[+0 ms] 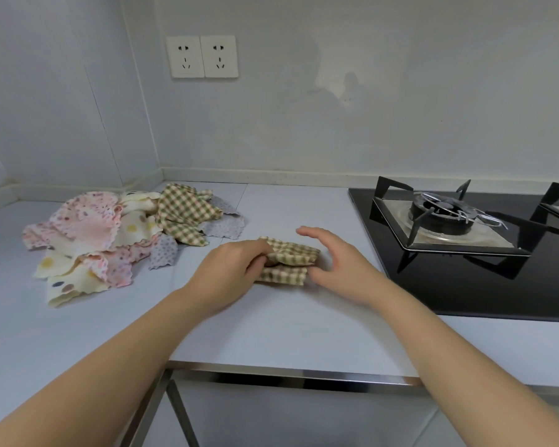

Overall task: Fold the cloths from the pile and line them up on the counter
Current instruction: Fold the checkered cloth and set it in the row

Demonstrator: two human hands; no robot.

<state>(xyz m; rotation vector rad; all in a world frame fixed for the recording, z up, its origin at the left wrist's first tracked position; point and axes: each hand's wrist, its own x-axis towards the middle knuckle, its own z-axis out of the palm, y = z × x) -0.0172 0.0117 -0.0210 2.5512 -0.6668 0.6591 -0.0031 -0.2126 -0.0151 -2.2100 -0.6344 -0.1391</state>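
Both hands meet near the middle of the frame over a small checked cloth (288, 262) lying on the pale counter (271, 327). With curled fingers, the left hand (229, 272) pinches the left end of this green-and-cream cloth, which is bunched and partly folded into a narrow strip. Just right of the cloth, the right hand (339, 262) is released, its fingers spread and relaxed and arched above the fabric's right end; whether the thumb touches the cloth I cannot tell. At the left of the frame, well apart from the hands, the pile (110, 240) of unfolded cloths sprawls on the counter: a pink flowered cloth (91, 227), a cream spotted cloth (71, 282), a grey dotted cloth (226, 221) and a second checked cloth (184, 214) on the pile's right side. A black gas hob (465, 253) fills the right of the frame, its burner (442, 211) under a metal pan support. Two white wall sockets (202, 56) sit at the upper left of centre.
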